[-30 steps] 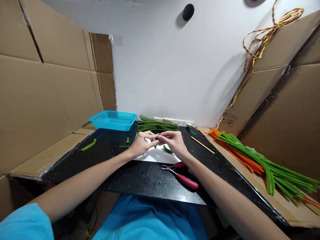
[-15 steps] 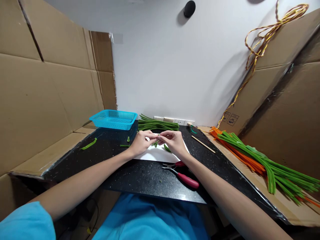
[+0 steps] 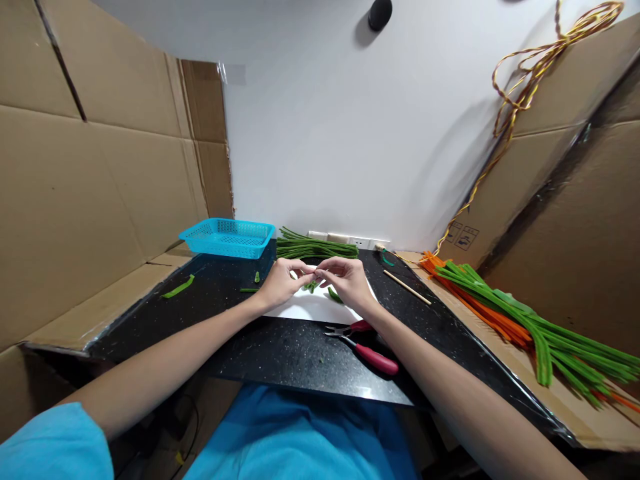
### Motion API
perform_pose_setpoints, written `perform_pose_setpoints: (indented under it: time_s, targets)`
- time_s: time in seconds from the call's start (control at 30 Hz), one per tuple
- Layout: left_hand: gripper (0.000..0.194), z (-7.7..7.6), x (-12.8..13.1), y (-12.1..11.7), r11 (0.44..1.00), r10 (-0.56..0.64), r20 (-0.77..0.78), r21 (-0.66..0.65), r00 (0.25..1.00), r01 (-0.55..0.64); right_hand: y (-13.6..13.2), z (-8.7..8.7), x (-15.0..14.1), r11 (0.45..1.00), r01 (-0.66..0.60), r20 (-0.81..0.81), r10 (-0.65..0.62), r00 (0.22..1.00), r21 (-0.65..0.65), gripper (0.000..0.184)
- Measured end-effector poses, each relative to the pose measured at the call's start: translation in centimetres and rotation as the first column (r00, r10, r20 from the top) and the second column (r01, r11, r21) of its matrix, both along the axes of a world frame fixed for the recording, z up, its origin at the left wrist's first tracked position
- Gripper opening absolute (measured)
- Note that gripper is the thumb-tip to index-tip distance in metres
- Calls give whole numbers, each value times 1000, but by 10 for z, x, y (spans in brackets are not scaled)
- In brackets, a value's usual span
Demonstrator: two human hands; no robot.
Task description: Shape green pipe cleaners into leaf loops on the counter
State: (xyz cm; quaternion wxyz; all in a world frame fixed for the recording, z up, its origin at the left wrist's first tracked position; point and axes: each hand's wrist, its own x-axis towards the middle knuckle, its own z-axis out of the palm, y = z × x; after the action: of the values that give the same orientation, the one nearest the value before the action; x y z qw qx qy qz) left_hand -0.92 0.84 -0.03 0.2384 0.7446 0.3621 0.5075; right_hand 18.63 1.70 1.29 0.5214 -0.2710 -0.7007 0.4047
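My left hand and my right hand meet fingertip to fingertip above a white sheet on the black counter. Both pinch a small green stem piece between them, fingers curled. A second short green piece lies on the sheet beside my right hand. Red-handled pliers lie on the counter just in front of my right wrist.
A blue plastic basket stands at the back left. A bundle of dark green stems lies against the wall. Green and orange stems are piled on cardboard at right. A thin wooden stick and green scraps lie about.
Both hands stay joined over the sheet, with only small finger shifts on the green piece. The view has drifted slightly.
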Motion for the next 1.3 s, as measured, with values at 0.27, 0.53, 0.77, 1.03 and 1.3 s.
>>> perform_pose_setpoints:
  time_s: [0.27,0.53,0.77,1.03,1.3]
  targets:
    - [24,0,4,-7,989,78,-100,132,992,-64,2,7,1,987,-45,-96,31,995,-154,40]
    - [21,-3,0,-3,956,157,-77,262,985,-132,6,3,1,962,-89,-133,56,990,-259,42]
    - [27,-2,-6,-3,952,101,-82,298,991,-73,5,4,2,960,-98,-131,65,989,-261,45]
    - [31,-1,-3,-4,969,110,21,218,994,-112,9,-3,1,951,-135,-143,98,985,-280,45]
    - [27,-4,-4,2,958,173,29,229,985,-175,8,-3,0,946,-138,-156,95,983,-292,42]
